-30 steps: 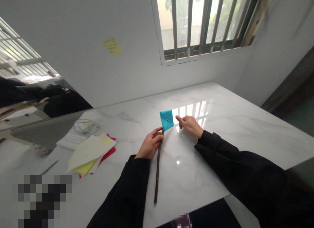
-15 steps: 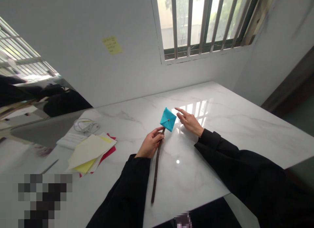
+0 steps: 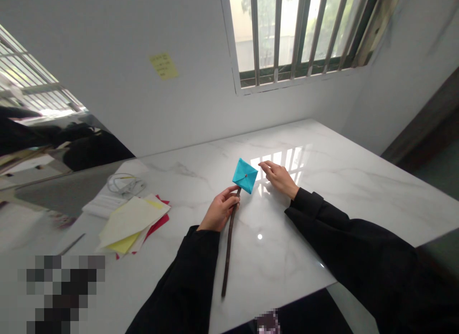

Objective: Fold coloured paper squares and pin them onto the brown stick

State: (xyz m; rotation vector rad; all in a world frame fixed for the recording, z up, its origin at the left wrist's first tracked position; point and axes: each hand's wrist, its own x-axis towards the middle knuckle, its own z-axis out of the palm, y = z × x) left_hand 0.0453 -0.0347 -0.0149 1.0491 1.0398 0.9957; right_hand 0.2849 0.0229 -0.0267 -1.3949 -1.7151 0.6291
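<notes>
A blue folded-paper pinwheel (image 3: 245, 175) with a small pin at its middle sits at the top of a dark brown stick (image 3: 228, 250). My left hand (image 3: 219, 210) grips this stick just below the paper, thumb in front and fingers wrapped behind. The stick slants down toward the near edge of the table. To the right of the pinwheel is my right hand (image 3: 280, 179), apart from the paper, with slightly bent fingers pointing at it and nothing held in them.
On the white marbled table (image 3: 358, 195), a stack of cream, yellow and red paper sheets (image 3: 134, 221) lies at left, with a coiled cable (image 3: 127, 184) behind. A thin dark pen-like object (image 3: 72, 243) lies farther left. A yellow note (image 3: 163, 66) sticks to the wall beside a barred window (image 3: 294, 37).
My right hand's index finger has drawn in and bent, staying just right of the pinwheel. The blue paper has turned slightly. My left hand keeps its hold on the stick.
</notes>
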